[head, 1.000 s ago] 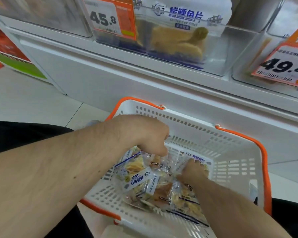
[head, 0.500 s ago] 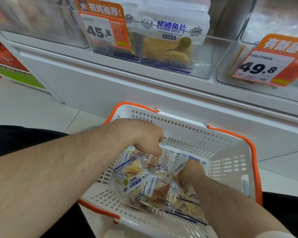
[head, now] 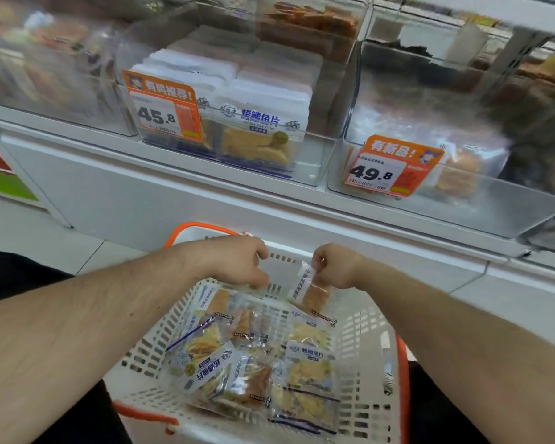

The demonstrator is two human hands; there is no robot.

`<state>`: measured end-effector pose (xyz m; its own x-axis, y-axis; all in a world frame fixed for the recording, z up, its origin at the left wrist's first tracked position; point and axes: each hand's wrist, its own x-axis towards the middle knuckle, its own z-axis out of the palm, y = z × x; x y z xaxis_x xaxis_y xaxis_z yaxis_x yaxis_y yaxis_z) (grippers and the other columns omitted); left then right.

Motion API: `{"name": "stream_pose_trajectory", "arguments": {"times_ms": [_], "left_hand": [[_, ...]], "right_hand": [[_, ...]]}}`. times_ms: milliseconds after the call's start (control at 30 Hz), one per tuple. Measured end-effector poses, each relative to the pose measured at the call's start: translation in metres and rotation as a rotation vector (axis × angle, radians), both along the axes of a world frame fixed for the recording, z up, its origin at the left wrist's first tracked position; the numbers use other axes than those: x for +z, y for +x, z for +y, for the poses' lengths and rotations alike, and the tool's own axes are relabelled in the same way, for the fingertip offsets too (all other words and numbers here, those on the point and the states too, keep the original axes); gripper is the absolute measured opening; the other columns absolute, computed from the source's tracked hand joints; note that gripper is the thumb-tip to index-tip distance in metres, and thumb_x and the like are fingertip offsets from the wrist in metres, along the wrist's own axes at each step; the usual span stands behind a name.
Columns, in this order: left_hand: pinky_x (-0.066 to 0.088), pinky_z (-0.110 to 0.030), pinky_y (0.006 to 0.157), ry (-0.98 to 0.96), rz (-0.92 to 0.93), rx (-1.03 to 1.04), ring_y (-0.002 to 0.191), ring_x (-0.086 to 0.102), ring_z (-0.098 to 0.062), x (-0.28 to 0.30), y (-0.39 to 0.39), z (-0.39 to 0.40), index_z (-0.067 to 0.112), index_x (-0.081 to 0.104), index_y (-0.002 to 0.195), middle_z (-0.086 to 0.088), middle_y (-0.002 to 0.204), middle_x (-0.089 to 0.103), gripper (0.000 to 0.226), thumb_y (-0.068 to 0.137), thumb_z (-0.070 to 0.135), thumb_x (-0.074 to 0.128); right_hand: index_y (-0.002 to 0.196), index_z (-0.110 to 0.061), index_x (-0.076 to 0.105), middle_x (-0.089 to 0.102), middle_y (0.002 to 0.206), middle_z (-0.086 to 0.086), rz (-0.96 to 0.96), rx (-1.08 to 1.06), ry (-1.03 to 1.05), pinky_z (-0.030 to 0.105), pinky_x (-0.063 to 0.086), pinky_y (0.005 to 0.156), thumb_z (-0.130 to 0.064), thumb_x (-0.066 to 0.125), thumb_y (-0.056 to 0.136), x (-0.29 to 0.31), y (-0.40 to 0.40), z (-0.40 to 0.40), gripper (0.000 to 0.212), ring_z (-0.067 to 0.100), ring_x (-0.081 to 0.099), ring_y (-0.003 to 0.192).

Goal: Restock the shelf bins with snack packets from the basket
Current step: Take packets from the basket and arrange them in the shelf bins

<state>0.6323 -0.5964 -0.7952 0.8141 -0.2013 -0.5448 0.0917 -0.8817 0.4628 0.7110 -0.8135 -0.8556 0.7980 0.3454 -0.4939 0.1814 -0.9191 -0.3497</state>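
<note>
Fingers [head: 318, 263] of the right hand [head: 337, 267] pinch the top edge of a clear snack packet with a white label strip [head: 308, 291], which hangs below them above the white slotted plastic basket with orange handles [head: 366, 331]. The left hand [head: 237, 261], fingers curled, grips the edge of another clear packet [head: 220, 301] just beneath it. More packets lie in the basket, under the clear shelf bin holding white pouches [head: 321, 168].
</note>
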Motion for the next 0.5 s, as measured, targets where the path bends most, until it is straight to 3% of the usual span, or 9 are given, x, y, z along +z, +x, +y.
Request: {"name": "stream_pose_trajectory", "arguments": {"times_ms": [100,233,300,367,400,500], "left_hand": [[0.045,-0.015,0.066,-0.128,-0.047,0.099,0.093,0.059,-0.007,0.006,-0.002,-0.007,0.021,0.045,0.141,0.007,0.136,0.052,0.058,0.091,0.041,0.067],[0.047,-0.022,0.078,-0.272,-0.095,0.212,0.104,0.061,-0.009,0.009,-0.002,-0.026,0.021,0.057,0.130,0.007,0.121,0.063,0.055,0.085,0.047,0.072],[0.051,-0.027,0.083,-0.350,-0.101,0.236,0.094,0.066,-0.009,0.009,-0.002,-0.039,0.023,0.067,0.110,0.003,0.105,0.072,0.032,0.085,0.042,0.073],[0.052,-0.030,0.076,-0.450,-0.141,0.248,0.073,0.068,-0.009,0.011,-0.003,-0.052,0.020,0.069,0.083,-0.004,0.081,0.073,0.012,0.089,0.030,0.072],[0.052,-0.030,0.072,-0.505,-0.162,0.268,0.066,0.066,-0.009,0.013,-0.002,-0.059,0.016,0.067,0.073,-0.004,0.071,0.068,0.019,0.090,0.024,0.072],[0.053,-0.023,0.060,-0.533,-0.243,0.318,0.060,0.053,-0.014,0.019,0.002,-0.072,0.000,0.068,0.071,-0.005,0.066,0.048,0.029,0.090,0.021,0.071]], "right_hand": [[0.069,-0.022,0.051,0.052,0.070,-0.006,0.011,0.034,0.100,0.024,0.039,0.056,-0.002,0.070,0.078,0.047,-0.002,-0.004,0.029,0.011,0.047,0.061],[0.065,-0.022,0.048,0.046,0.060,-0.009,0.022,0.066,0.223,0.022,0.038,0.054,0.004,0.070,0.079,0.099,-0.009,-0.014,0.037,0.009,0.041,0.052],[0.066,-0.020,0.049,0.045,0.056,-0.011,0.018,0.060,0.275,0.022,0.039,0.054,0.006,0.070,0.080,0.118,-0.012,-0.020,0.037,0.007,0.042,0.050],[0.067,-0.020,0.049,0.046,0.052,-0.014,-0.006,0.036,0.313,0.019,0.040,0.052,0.007,0.070,0.081,0.133,-0.015,-0.027,0.037,0.002,0.044,0.046],[0.067,-0.020,0.049,0.046,0.051,-0.014,-0.028,0.024,0.325,0.017,0.040,0.051,0.008,0.069,0.081,0.139,-0.016,-0.031,0.037,0.001,0.043,0.045],[0.071,-0.021,0.055,0.052,0.059,-0.011,-0.126,0.030,0.314,0.019,0.042,0.055,0.000,0.071,0.083,0.158,-0.020,-0.043,0.029,0.001,0.047,0.050]]}}
